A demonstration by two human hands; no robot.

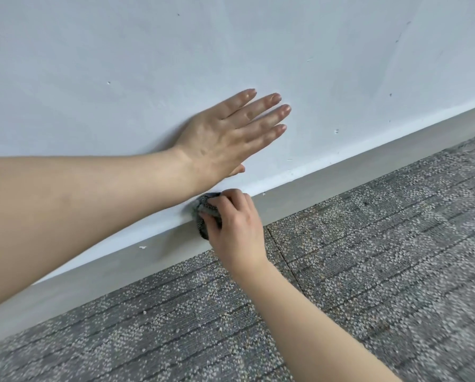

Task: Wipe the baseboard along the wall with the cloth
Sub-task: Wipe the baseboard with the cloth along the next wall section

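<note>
The cloth [204,213], dark grey and bunched into a small wad, sits pressed against the baseboard [341,176] at the fingertips of the right hand [236,230]. Its upper edge reaches the line where the baseboard meets the wall, and its lower edge hangs partway down the baseboard's face. The right hand grips it from the floor side, its fingers [230,198] curled over the wad and the thumb tucked against the cloth's lower part. Most of the cloth is hidden under that hand.

The pale grey baseboard runs as a slanted band past both sides of the right hand, rising toward the right. A small white fleck [142,247] lies on it to the left of the right hand, under the left forearm.

Just above the right hand, the left hand [225,136] lies flat on the white wall [230,37], fingers straight and close together, pointing up and to the right, holding nothing. The two hands are near each other but do not touch.

Below the right wrist and forearm spreads mottled grey carpet [368,271], with a tile seam passing just beside the right wrist.
</note>
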